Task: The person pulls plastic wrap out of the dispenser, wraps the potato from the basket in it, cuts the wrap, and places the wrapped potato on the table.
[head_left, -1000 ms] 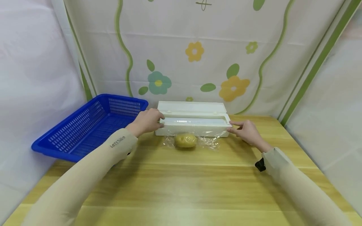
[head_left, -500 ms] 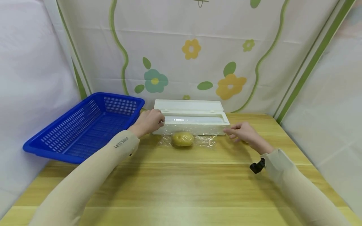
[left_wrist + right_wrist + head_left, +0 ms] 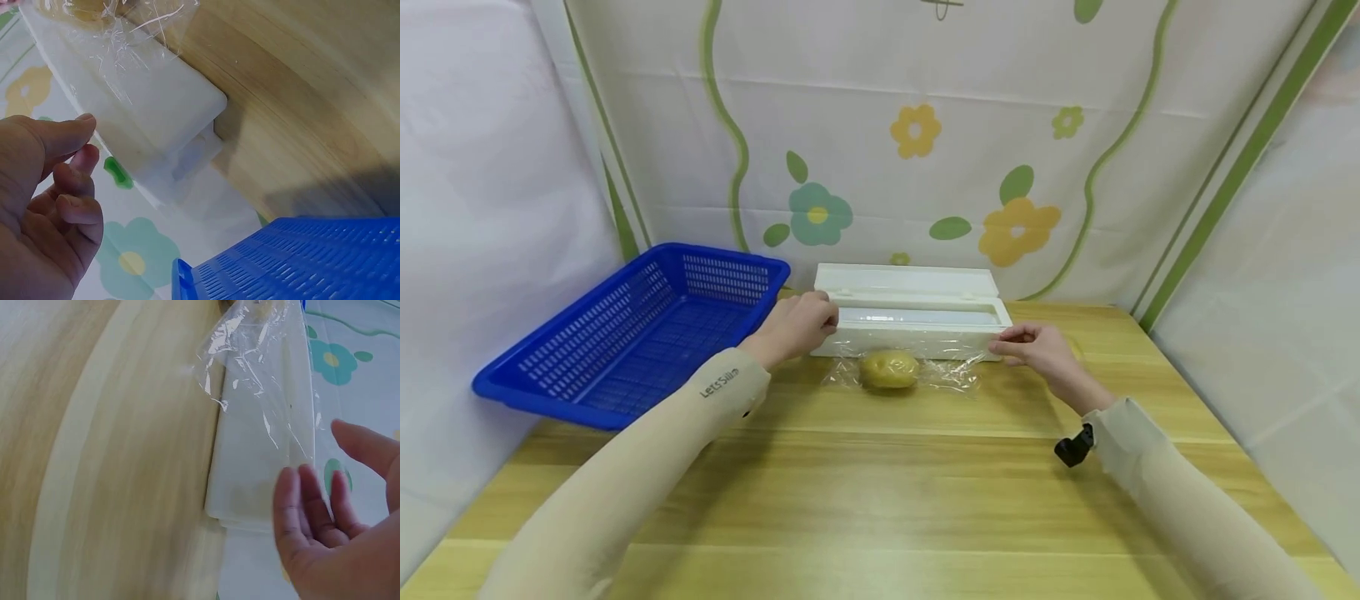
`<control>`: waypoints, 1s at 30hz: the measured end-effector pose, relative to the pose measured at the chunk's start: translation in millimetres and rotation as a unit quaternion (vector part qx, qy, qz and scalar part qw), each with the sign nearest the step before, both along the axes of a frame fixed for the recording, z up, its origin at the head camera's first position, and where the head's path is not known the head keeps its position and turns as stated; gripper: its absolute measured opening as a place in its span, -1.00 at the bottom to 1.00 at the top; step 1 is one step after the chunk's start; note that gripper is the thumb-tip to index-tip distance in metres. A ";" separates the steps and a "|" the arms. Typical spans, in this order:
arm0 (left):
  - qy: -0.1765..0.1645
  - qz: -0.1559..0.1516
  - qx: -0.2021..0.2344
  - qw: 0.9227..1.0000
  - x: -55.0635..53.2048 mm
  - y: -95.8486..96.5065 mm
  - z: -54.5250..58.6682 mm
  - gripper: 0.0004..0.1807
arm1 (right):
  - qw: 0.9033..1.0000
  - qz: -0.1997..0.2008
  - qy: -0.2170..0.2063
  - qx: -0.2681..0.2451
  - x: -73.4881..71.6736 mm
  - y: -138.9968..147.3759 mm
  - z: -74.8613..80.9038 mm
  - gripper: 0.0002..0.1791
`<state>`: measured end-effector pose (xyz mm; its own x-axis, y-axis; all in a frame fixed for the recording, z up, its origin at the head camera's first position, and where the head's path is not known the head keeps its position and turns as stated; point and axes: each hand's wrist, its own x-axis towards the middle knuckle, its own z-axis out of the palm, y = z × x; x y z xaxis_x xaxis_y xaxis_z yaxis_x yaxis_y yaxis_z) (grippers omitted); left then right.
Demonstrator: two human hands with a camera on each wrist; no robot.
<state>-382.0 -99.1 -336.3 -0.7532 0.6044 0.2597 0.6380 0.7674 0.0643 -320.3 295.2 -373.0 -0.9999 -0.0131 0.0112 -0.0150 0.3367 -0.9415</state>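
Observation:
A potato [image 3: 889,369] lies on clear cling film [image 3: 951,372] in front of a long white cling film box [image 3: 917,342], whose lid [image 3: 906,279] stands raised at the back. A roll [image 3: 917,317] shows inside the box. My left hand [image 3: 797,325] is at the box's left end. In the left wrist view its thumb and forefinger pinch what seems to be the film's edge, though the film is faint there. My right hand [image 3: 1037,354] is beside the box's right front corner. Its thumb stands apart from loosely bent fingers [image 3: 306,506], close to the film.
A blue slotted plastic basket [image 3: 568,411] stands at the left, close to my left forearm. The wooden table [image 3: 880,492] stretches toward me. A white flowered cloth [image 3: 970,150] hangs right behind the box.
My right hand has come off the box's right end and now hovers beside its corner, fingers lower. The left hand has shifted only slightly. Potato and box have stayed in place.

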 end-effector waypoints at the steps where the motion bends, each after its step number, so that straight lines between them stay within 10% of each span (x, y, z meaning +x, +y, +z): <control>1: -0.001 -0.001 -0.003 1.000 0.9 0.2 0.1 -0.93 | 1.000 -0.003 0.012 -0.008 -0.2 -0.3 -1.2 -0.52; 7: -0.012 -0.012 -0.015 1.000 7.4 1.9 1.9 -0.88 | 0.997 -0.003 0.070 -0.015 0.6 0.5 -3.0 -0.51; 19: -0.023 -0.026 -0.023 0.999 22.0 -3.4 2.3 -0.87 | 0.976 0.057 0.163 0.129 25.0 -7.1 6.3 -0.76; 24: -0.031 -0.046 -0.034 0.998 26.4 -5.8 -0.8 -0.84 | 0.939 0.096 0.244 0.224 33.3 -11.1 4.6 -0.84; 30: -0.028 -0.111 -0.068 0.991 27.0 -0.5 -8.3 -0.75 | 0.864 0.170 0.358 0.310 31.7 -15.4 -1.0 -0.73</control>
<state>-355.0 -99.7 -344.7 -0.6093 0.7829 0.1257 0.7899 0.6131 0.0102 -288.7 279.8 -374.1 -0.6767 -0.5310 0.5100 -0.7164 0.6345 -0.2901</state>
